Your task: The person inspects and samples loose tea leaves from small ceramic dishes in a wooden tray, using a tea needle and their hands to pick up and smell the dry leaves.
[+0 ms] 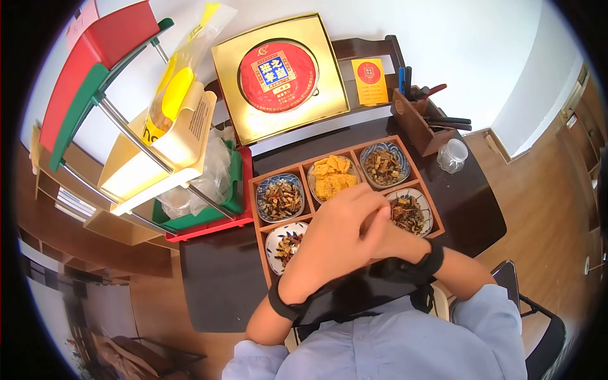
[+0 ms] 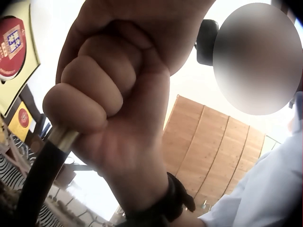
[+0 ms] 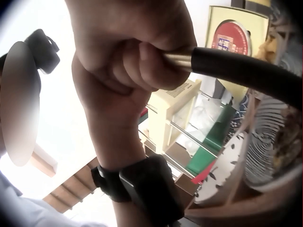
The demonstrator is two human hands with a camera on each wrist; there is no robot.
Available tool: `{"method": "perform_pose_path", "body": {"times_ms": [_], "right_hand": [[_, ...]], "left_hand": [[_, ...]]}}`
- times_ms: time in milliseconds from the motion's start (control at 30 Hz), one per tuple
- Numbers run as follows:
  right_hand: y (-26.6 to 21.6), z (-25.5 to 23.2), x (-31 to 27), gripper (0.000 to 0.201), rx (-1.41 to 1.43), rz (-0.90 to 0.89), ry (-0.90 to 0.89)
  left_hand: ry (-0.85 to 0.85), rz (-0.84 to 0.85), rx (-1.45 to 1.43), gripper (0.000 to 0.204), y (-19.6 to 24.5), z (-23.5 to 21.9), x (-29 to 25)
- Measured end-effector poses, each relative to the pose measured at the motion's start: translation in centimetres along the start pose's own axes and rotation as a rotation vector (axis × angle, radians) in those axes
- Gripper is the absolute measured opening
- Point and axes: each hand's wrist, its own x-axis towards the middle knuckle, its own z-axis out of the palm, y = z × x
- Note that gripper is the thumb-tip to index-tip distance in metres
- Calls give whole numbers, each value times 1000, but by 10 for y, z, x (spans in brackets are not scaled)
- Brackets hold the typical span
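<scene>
In the head view my left hand point(image 1: 335, 231) and right hand point(image 1: 391, 242) meet over a divided wooden tray point(image 1: 254, 199). Both wrist views show fingers curled around a black rod point(image 2: 40, 172) with a brass-coloured collar point(image 2: 62, 137); the hands hide it from above. Bowls stand in the tray compartments: a blue one with dried bits point(image 1: 280, 197), a glass one with yellow pieces point(image 1: 335, 177), another blue one with dried bits point(image 1: 383, 166), and a pale one with dried bits point(image 1: 407, 214) to the right. A white patterned bowl point(image 1: 273, 244) at left is partly covered by my left hand.
A gold box with a red disc point(image 1: 278, 76) stands behind the tray, beside a yellow card point(image 1: 369, 82). Right of it are a wooden pen holder point(image 1: 411, 120) and a clear plastic cup point(image 1: 452, 156). A multi-tier rack point(image 1: 152, 152) stands at left on the dark table point(image 1: 218, 294).
</scene>
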Motion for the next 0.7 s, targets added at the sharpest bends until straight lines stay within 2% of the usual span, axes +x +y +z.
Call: {"method": "perform_pose_path", "body": {"times_ms": [33,67,167,233,267,367,433,467,533,633,667,700], "right_hand": [[5,4,-2,30,-18,18,76],[8,4,-1,30,-18,20,75],[9,-1,2,31,63,-17,57],[-3,-11,5,32,-88,-42,-71],[-3,-11,4,32,-88,-44,-74],[3,-5,1,31,-66,1,-45],[14,2,1,30,30,1,124],[13,-1,2,30,31,3,126],[9,-9,6,30,33,58,-42],[60,13,3,30,59,-1,-58],[50,10,3,30,59,0,-59],[30,4,2,30,57,-18,35]], "left_hand": [[-26,-46,-5,9,-7,2,-1],[-53,-91,-10,9,-9,2,-1],[-32,-74,35,10,-2,-1,2],[-4,-34,16,10,2,-2,2],[21,1,-5,10,3,-2,2],[-12,-57,8,9,-7,6,-1],[-14,-48,34,9,-8,5,0],[-16,-41,64,9,-8,5,1],[6,-10,52,9,-5,3,2],[15,-7,51,9,5,-1,2],[-4,-37,59,9,7,-1,2],[-3,-37,58,9,1,1,1]]}}
